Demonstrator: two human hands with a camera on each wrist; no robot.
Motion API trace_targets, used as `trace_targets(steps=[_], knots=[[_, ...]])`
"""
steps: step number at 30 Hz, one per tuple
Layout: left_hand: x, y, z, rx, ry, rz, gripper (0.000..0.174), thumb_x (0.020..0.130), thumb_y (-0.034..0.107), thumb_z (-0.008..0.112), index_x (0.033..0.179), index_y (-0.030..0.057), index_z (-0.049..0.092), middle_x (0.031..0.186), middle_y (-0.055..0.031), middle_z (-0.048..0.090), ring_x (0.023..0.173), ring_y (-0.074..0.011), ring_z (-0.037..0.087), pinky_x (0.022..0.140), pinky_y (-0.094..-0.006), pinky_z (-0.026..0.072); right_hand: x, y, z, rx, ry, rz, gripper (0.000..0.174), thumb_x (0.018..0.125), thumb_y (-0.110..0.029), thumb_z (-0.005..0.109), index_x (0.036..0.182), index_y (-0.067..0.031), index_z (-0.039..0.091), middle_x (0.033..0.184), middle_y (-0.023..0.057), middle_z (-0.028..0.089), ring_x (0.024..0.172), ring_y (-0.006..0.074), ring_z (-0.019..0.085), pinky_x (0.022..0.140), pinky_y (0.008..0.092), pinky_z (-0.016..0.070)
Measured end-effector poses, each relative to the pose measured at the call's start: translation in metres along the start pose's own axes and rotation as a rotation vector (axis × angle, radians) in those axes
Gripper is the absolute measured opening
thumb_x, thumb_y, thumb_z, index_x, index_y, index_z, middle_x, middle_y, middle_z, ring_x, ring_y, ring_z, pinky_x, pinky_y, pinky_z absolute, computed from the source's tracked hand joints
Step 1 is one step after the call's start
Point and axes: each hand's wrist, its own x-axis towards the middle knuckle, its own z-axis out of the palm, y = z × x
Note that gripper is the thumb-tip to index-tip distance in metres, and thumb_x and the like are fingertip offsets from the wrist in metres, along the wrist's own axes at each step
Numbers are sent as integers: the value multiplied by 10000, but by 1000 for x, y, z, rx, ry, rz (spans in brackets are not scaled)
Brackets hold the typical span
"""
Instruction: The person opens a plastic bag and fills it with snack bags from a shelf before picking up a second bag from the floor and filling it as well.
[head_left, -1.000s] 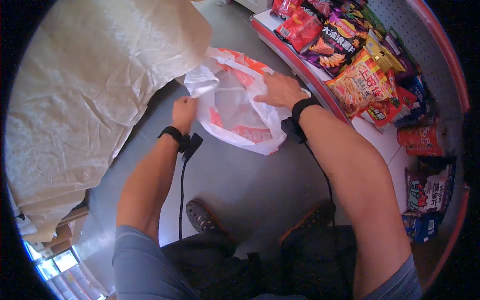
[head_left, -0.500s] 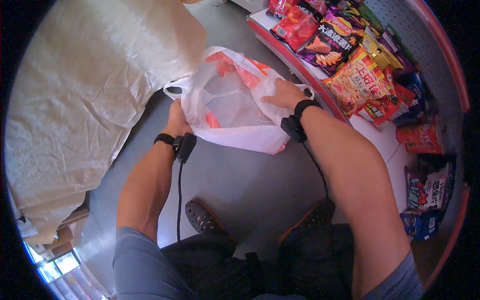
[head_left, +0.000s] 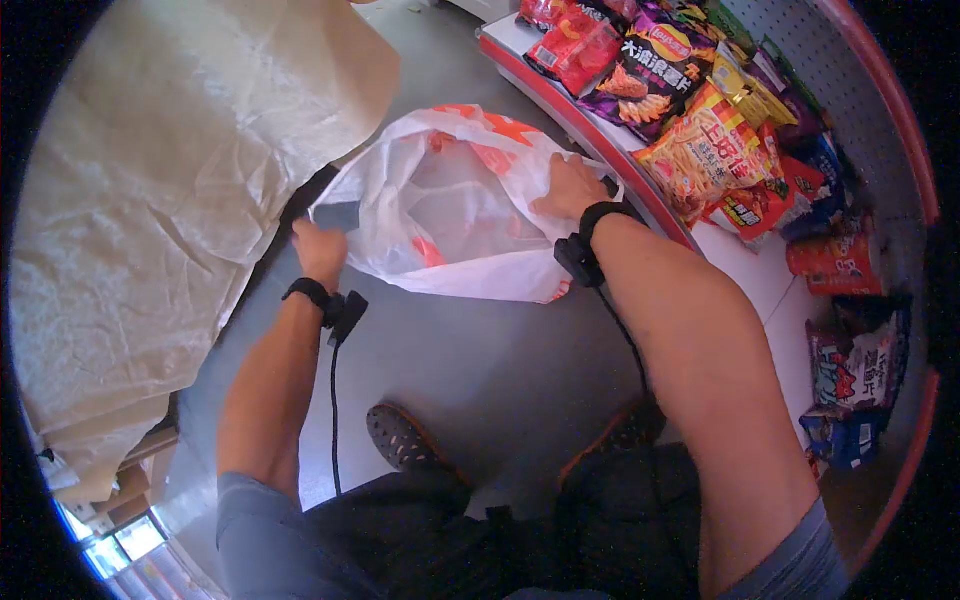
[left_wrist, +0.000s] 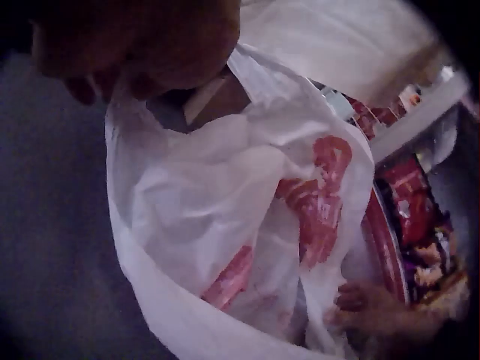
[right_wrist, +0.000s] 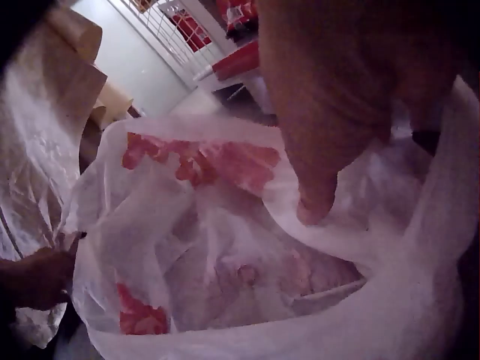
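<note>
A white plastic carrier bag (head_left: pixel 468 278) with red-orange print hangs wide-mouthed in front of the person, over the grey floor. At its left handle, the left hand (head_left: pixel 321 252) grips the plastic with curled fingers and draws it out to the side. On the opposite side the right hand (head_left: pixel 574 188) holds the bag at the rim near the other handle. Its thumb (right_wrist: pixel 319 196) lies against the inner plastic in the right wrist view. The inside of the bag shows only creased plastic and red print. Black wrist cameras are strapped to both wrists.
To the right, a red-edged shelf (head_left: pixel 563 92) carries snack packets (head_left: pixel 705 155), with a red can (head_left: pixel 836 262) and more packets nearer the person. A large beige sheet (head_left: pixel 170 190) drapes over something on the left. The person's shoes (head_left: pixel 400 436) stand on the floor below.
The left hand has moved outward to the left, taking the left handle with it and stretching the bag wider. The right hand stays at the right rim, nearly still.
</note>
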Motion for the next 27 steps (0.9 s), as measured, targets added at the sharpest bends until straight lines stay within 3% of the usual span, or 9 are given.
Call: trace_targets(steps=[1, 5, 7, 10, 14, 16, 20, 21, 27], knots=[[-22, 41, -17, 89, 177, 137, 561, 830, 48, 604, 1378, -28, 508, 1417, -311, 523, 1240, -478, 580, 1016, -524, 503, -1, -1, 0, 17, 29, 7, 1003, 675, -464, 931, 1480, -72, 481, 1508, 219, 485, 1378, 427, 533, 1082, 575, 511], [-50, 110, -35, 193, 149, 263, 635, 792, 42, 615, 1416, 13, 499, 1535, -287, 416, 1365, -465, 474, 1145, -533, 393, -2, -12, 1, -17, 16, 17, 1031, 649, -506, 935, 1476, -85, 486, 1503, 210, 487, 1369, 427, 538, 1073, 589, 513], [-52, 111, -24, 303, 305, 766, 702, 777, 41, 642, 1460, 49, 481, 1530, -250, 438, 1417, -436, 430, 1194, -551, 318, -7, -17, 2, -60, 13, 1, 1077, 611, -548, 946, 1477, -99, 488, 1508, 199, 486, 1376, 425, 532, 1072, 602, 508], [-67, 124, -18, 393, 111, 1054, 760, 783, 43, 653, 1513, 101, 451, 1575, -244, 387, 1481, -436, 347, 1221, -567, 273, -14, -20, -1, -121, -41, -46, 962, 701, -485, 907, 1480, -110, 486, 1522, 190, 477, 1387, 411, 527, 1077, 606, 500], [-70, 135, -12, 382, -23, 1051, 735, 795, 90, 705, 1493, 190, 501, 1601, -230, 347, 1498, -441, 317, 1223, -579, 268, 4, -8, 18, -138, -10, -37, 822, 788, -352, 845, 1478, -91, 482, 1520, 181, 474, 1358, 413, 554, 1065, 591, 511], [-63, 140, -8, 477, 39, 893, 614, 809, 82, 674, 1403, 226, 610, 1605, -192, 350, 1502, -416, 311, 1239, -571, 225, 2, -6, 18, -31, 22, -39, 752, 814, -235, 793, 1471, -68, 469, 1466, 205, 489, 1287, 428, 605, 1031, 569, 537], [-44, 139, -8, 511, -5, 735, 597, 836, 55, 655, 1406, 226, 608, 1625, -203, 324, 1445, -435, 407, 1133, -558, 401, -11, -9, 7, 42, 108, -6, 748, 792, -213, 806, 1439, -47, 469, 1412, 228, 502, 1229, 452, 639, 1010, 550, 555], [-41, 136, -8, 499, -39, 734, 635, 832, 33, 647, 1441, 194, 562, 1587, -208, 390, 1356, -434, 512, 1068, -560, 460, -13, -10, 4, 61, 117, -5, 737, 786, -207, 808, 1422, -48, 471, 1403, 233, 493, 1221, 458, 642, 1007, 544, 559], [-37, 127, -7, 344, -113, 712, 562, 830, 57, 666, 1383, 92, 572, 1313, -181, 644, 1196, -384, 630, 999, -542, 484, -7, -7, 5, 15, 115, -15, 612, 817, -155, 754, 1377, -44, 532, 1326, 269, 610, 1194, 447, 666, 1001, 517, 562]])
